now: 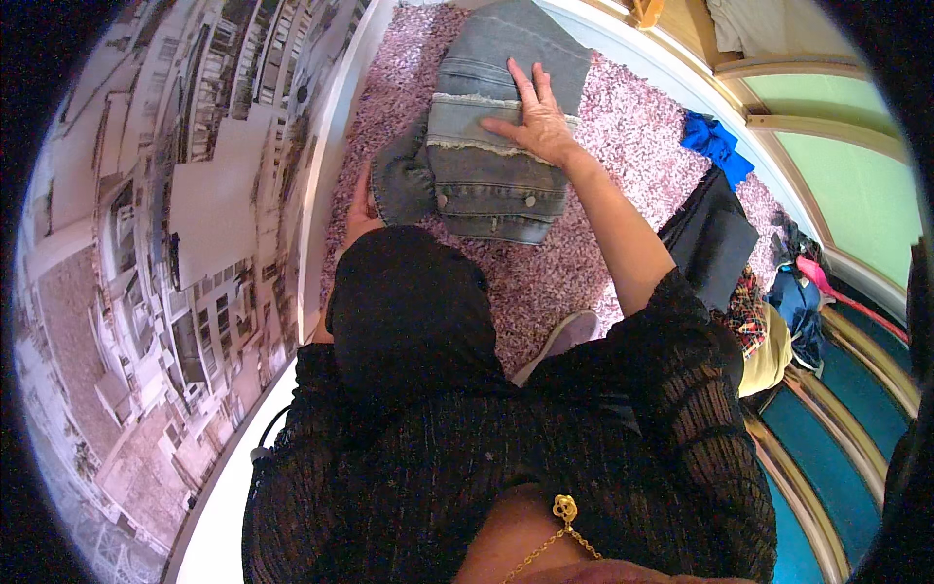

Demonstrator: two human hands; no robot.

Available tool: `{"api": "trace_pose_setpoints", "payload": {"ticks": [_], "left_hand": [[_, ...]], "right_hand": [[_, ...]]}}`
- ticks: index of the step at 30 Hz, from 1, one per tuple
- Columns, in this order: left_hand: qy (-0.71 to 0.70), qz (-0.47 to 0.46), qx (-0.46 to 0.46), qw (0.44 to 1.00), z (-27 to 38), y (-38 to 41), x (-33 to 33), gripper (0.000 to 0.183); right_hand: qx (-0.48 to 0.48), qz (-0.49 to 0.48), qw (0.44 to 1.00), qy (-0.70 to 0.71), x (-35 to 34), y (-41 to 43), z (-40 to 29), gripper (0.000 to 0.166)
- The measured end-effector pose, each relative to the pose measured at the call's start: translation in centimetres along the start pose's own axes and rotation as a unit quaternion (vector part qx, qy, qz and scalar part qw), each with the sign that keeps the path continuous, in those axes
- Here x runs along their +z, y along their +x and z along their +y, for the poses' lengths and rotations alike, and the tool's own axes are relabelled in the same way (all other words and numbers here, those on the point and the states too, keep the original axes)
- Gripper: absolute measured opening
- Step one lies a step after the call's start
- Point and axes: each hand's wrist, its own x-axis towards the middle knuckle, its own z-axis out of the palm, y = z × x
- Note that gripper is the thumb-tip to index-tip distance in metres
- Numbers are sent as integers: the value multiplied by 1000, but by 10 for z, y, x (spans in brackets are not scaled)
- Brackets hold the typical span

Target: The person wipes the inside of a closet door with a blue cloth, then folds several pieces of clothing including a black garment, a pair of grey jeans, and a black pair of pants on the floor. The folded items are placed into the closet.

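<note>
A grey denim garment (496, 168) with frayed pale bands and metal buttons lies partly folded on the pink shaggy rug (620, 124). My right hand (536, 120) rests flat on its upper part, fingers spread. At the garment's left side, my left hand (361, 212) is at the edge of a curled denim part (401, 179); some of its fingers are hidden, so its hold cannot be made out.
A blue cloth (716, 146) and black folded fabric (708, 241) lie to the right. Beyond are a plaid cloth (748, 314), a yellow cloth (767, 350) and other clothes. A wall with a city picture (211, 212) stands left; green-panelled furniture (839, 175) stands right.
</note>
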Motion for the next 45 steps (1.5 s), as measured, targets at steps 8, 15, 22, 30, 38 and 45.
{"api": "trace_pose_setpoints", "payload": {"ticks": [8,15,22,30,38,45], "left_hand": [[133,35,43,990,-40,6,-20,40],[618,11,-101,780,2,37,47,21],[542,-44,6,840,-50,47,-11,30],[285,-31,52,957,23,82,56,46],[130,-299,92,941,44,87,135,60],[667,-35,126,734,-6,92,114,110]], "right_hand": [[-11,-16,1000,-12,-1,5,-16,103],[5,-26,996,-85,2,3,-26,101],[-4,-17,999,-49,0,2,-34,102],[131,38,983,123,17,-5,-42,121],[307,47,832,460,-86,-1,-36,49],[339,-118,644,675,-141,-37,28,41]]}}
